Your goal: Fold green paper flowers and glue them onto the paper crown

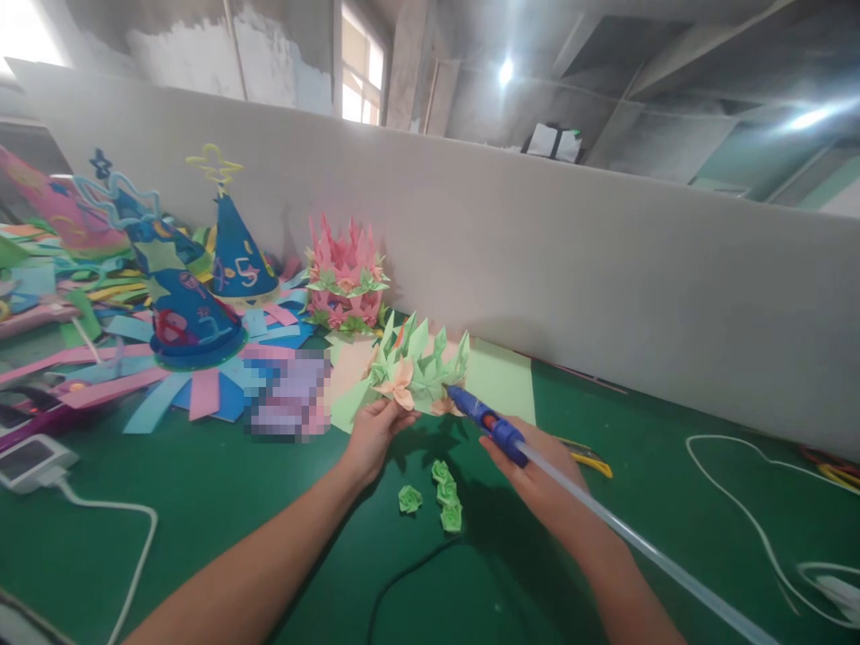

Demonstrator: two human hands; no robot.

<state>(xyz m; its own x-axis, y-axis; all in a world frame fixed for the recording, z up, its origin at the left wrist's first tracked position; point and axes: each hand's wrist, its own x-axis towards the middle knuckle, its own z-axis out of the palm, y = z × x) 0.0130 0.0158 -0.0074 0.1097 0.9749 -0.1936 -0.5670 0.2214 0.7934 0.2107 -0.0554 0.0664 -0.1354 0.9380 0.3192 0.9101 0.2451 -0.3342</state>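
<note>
L hand [372,436]: fingers closed on lower edge of the green paper crown [413,367]; holds it lifted off the worktop [202,511] and tilted toward the camera, prob. so the front petals face the glue tip
R hand [537,475]: fingers wrapped round the blue glue gun [487,419]; nozzle touching crown's right side near a peach flower [401,385]; long clear glue stick [638,537] trails back over the wrist
Crown: green spiky leaves w/ peach flowers; in the air btwn both hands, just above worktop, in front of a pale green sheet [501,381]
Small green paper roses [443,497]: three or four loose on worktop right under the hands; close by, seemingly for easy reach
Pink paper crown [342,278]: stands at the back by the grey partition [605,260], apart from the hands
Blue cone hats [194,296]: two, upright on a fan of coloured strips, left; well apart
Yellow cutter [591,459]: flat on worktop just behind R hand
White cable [745,511]: loops at right; black cable [403,582] runs near bottom centre
</note>
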